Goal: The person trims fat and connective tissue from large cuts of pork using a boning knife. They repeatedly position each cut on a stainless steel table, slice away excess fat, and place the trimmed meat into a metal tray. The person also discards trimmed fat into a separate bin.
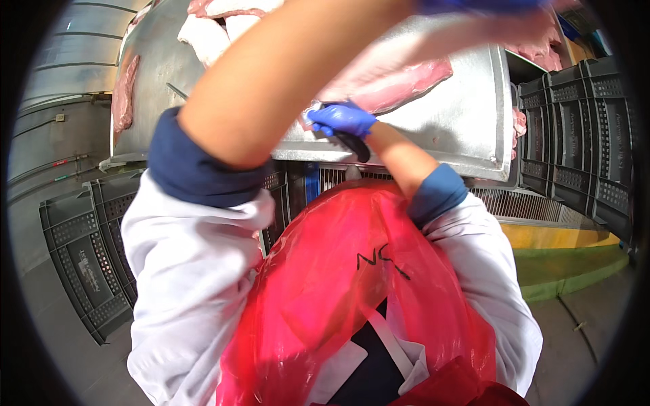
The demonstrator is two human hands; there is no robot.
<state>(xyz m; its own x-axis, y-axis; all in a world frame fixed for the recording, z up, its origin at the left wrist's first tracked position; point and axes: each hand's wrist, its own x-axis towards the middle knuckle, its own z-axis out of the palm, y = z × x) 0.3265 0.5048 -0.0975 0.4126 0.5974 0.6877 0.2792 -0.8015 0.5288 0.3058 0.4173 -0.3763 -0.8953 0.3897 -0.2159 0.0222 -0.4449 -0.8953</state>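
Note:
My left arm reaches across the picture toward the top right, its blue-gloved hand (474, 6) smeared by motion and cut off by the upper edge. Just below that hand, a pale, blurred stretch of meat (467, 39) runs over the table. My right hand (343, 119), also in a blue glove, is closed near the table's front edge. A curved black handle (355, 145) sticks out below its fingers; the tool's other end cannot be made out. Close beyond this hand lies a long pink piece of meat (413, 84) on the metal table (467, 125).
More meat with white fat (203, 37) lies at the far left, and a narrow strip (125, 95) near the left edge. A thin grey rod or blade (177, 91) shows beside my left arm. Black crates stand at right (575, 135) and lower left (88, 260).

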